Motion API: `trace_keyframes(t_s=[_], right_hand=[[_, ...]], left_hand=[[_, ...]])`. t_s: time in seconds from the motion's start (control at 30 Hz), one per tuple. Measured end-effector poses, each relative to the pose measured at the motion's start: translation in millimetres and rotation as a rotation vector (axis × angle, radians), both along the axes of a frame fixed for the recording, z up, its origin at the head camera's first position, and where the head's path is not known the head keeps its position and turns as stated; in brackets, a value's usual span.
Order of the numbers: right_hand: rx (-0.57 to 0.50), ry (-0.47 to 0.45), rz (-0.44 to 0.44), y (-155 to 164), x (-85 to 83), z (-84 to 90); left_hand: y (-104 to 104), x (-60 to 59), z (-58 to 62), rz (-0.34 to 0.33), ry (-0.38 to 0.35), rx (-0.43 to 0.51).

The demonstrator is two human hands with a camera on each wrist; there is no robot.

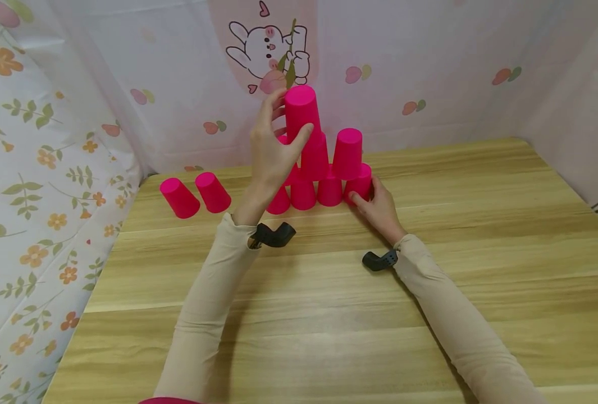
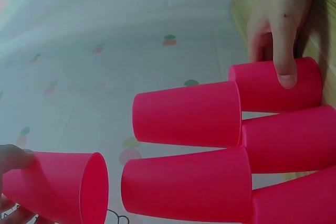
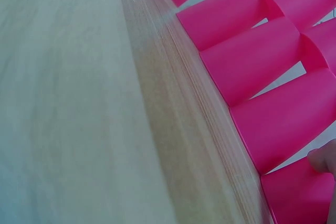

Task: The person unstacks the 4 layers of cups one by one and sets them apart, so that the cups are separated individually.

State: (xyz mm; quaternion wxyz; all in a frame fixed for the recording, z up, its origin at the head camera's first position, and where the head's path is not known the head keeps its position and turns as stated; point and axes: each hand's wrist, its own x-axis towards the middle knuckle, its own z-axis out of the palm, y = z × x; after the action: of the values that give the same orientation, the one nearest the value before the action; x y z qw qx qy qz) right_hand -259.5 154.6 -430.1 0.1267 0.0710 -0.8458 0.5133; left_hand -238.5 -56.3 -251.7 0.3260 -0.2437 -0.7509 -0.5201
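Left hand (image 1: 272, 147), fingers (image 1: 301, 138) curled, holds a cup (image 1: 300, 109) above a pyramid (image 1: 315, 160) it partly hides near the counter's (image 1: 480, 235) back edge; right hand (image 1: 379, 210) grips its bottom-right cup (image 1: 360, 180) — two cups (image 1: 179, 199) toward the back-left corner, curtain (image 1: 172, 84) behind.

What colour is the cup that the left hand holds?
The held cup is bright pink, best seen in the head view.

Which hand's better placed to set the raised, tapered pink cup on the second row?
Probably the left hand: it holds the raised cup above the second row; the right hand grips the bottom row's rightmost cup.
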Motion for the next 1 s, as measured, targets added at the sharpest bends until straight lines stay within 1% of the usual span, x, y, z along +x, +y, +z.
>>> trace_keyframes(t_s=[0.1,0.17,0.27,0.43,0.5,0.6,0.73,0.9,1.0], right_hand=[[0.003,-0.007,0.001,0,0.5,-0.6],[0.000,-0.013,0.002,1,0.7,-0.9],[-0.004,-0.017,0.002,1,1.2,-0.9],[-0.004,-0.014,0.001,0,1.4,-0.8],[-0.005,-0.012,0.002,0,1.3,-0.6],[-0.011,-0.011,0.005,0,1.3,-0.4],[-0.013,-0.008,0.005,1,0.4,-0.2],[-0.010,-0.006,0.000,1,-0.1,0.7],[-0.009,-0.011,0.001,0,0.0,1.1]], left_hand=[[-2,8.8,5.4,0.002,-0.015,0.018],[-4,9.3,5.4,0.001,-0.027,0.029],[-8,2.9,0.0,0.000,-0.038,0.046],[-16,-11.9,-12.6,0.008,-0.011,0.049],[-19,-14.2,-15.1,0.009,-0.006,0.051],[-21,-14.2,-16.0,0.005,-0.007,0.064],[-23,-8.5,-12.7,0.012,-0.003,0.068],[-22,5.7,-2.1,0.019,0.002,0.079],[-23,11.3,2.1,0.031,0.006,0.094]])
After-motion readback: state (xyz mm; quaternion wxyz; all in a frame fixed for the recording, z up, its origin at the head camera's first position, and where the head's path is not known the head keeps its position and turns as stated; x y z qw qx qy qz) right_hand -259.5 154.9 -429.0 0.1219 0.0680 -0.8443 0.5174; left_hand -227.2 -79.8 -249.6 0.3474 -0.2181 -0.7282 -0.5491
